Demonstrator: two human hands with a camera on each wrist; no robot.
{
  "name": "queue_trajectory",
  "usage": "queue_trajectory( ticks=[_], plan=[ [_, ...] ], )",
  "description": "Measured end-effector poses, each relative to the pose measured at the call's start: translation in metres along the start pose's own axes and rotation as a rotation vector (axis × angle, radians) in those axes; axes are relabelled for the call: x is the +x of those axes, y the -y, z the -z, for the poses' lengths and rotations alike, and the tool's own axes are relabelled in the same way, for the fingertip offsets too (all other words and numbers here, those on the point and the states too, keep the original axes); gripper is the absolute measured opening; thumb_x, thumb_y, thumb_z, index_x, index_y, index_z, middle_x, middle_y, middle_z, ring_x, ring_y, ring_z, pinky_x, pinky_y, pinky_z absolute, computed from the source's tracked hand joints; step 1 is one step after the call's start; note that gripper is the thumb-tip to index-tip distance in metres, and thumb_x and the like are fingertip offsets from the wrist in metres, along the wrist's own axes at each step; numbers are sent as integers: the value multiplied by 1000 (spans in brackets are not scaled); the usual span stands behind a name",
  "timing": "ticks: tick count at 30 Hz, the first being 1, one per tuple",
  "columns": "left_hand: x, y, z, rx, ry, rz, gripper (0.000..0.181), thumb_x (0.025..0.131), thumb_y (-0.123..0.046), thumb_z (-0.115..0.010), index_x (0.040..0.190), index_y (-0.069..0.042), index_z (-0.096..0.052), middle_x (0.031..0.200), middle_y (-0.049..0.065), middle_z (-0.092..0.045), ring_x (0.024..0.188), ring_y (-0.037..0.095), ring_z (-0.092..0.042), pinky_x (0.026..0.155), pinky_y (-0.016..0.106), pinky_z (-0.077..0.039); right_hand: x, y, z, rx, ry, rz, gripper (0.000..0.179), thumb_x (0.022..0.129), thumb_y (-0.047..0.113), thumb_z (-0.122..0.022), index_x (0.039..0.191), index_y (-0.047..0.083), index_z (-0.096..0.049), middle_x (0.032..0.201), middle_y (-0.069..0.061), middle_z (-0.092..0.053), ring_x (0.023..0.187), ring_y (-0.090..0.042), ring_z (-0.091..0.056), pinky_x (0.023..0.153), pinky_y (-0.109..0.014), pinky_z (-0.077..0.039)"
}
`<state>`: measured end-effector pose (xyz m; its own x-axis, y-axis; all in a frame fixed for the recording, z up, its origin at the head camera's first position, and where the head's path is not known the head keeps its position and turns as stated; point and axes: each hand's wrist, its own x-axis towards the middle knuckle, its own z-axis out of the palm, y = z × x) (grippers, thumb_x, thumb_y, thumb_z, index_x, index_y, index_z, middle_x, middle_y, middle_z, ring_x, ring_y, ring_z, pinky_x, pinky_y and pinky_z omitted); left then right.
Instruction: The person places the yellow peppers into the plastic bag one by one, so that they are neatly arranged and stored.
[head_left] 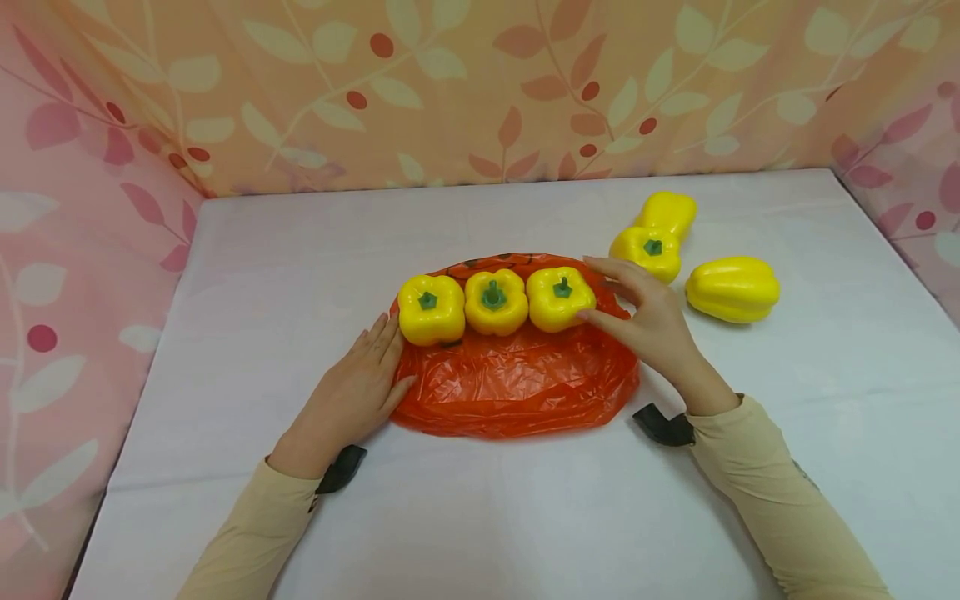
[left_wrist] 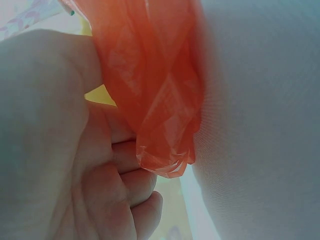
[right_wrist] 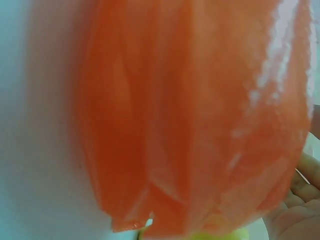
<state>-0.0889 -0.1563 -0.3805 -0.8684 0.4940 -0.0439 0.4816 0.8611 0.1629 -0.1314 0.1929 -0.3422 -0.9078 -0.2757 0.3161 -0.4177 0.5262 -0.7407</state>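
Observation:
Three yellow bell peppers with green stems stand in a row on a red plastic bag [head_left: 510, 383], in the head view. My left hand [head_left: 352, 387] lies along the bag's left end with fairly straight fingers, fingertips right at the left pepper [head_left: 431, 321]. The middle pepper [head_left: 495, 315] sits between the other two. At the row's right end, my right hand [head_left: 648, 321] holds the right pepper [head_left: 555, 312] between thumb and fingers. Crumpled red plastic [left_wrist: 160, 95] fills much of the left wrist view, beside the palm. In the right wrist view the bag [right_wrist: 200, 125] hides most of the peppers.
Beyond my right hand lie more yellow peppers: one at the back [head_left: 670, 212], one touching it in front [head_left: 645, 257], and one on its side [head_left: 735, 289]. A white cloth [head_left: 480, 517] covers the table. Leaf-patterned curtains [head_left: 480, 92] enclose its back and sides.

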Motion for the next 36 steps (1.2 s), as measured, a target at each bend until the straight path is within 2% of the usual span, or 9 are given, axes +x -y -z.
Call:
queue_trajectory(
  ticks=[9, 16, 20, 36],
  plan=[
    [0, 0, 0, 11, 4, -1, 70, 95, -32, -54, 142, 12, -28, 150, 26, -23, 140, 38, -18, 111, 49, -22, 2, -8, -8, -70, 43, 15, 60, 74, 2, -78, 129, 0, -54, 129, -15, -56, 118, -29, -51, 94, -46, -46],
    [0, 0, 0, 3, -7, -14, 68, 95, -31, -55, 141, 13, -29, 149, 27, -24, 139, 39, -19, 111, 49, -22, 3, -8, -10, -152, -2, 38, 61, 73, 1, -79, 129, -2, -55, 129, -17, -56, 120, -31, -50, 95, -45, -45],
    [0, 0, 0, 5, -7, -13, 68, 95, -30, -55, 141, 13, -29, 149, 27, -24, 139, 39, -19, 111, 49, -22, 4, -9, -11, -156, -19, 47, 61, 72, -1, -79, 128, -3, -55, 129, -17, -56, 121, -31, -50, 95, -43, -46],
    [-1, 0, 0, 3, -1, -8, 69, 95, -31, -54, 141, 13, -28, 150, 27, -23, 140, 38, -19, 111, 49, -22, 3, -8, -11, -141, 33, 32, 65, 73, 5, -80, 132, 0, -52, 131, -16, -54, 122, -31, -48, 101, -46, -40]
  ],
)
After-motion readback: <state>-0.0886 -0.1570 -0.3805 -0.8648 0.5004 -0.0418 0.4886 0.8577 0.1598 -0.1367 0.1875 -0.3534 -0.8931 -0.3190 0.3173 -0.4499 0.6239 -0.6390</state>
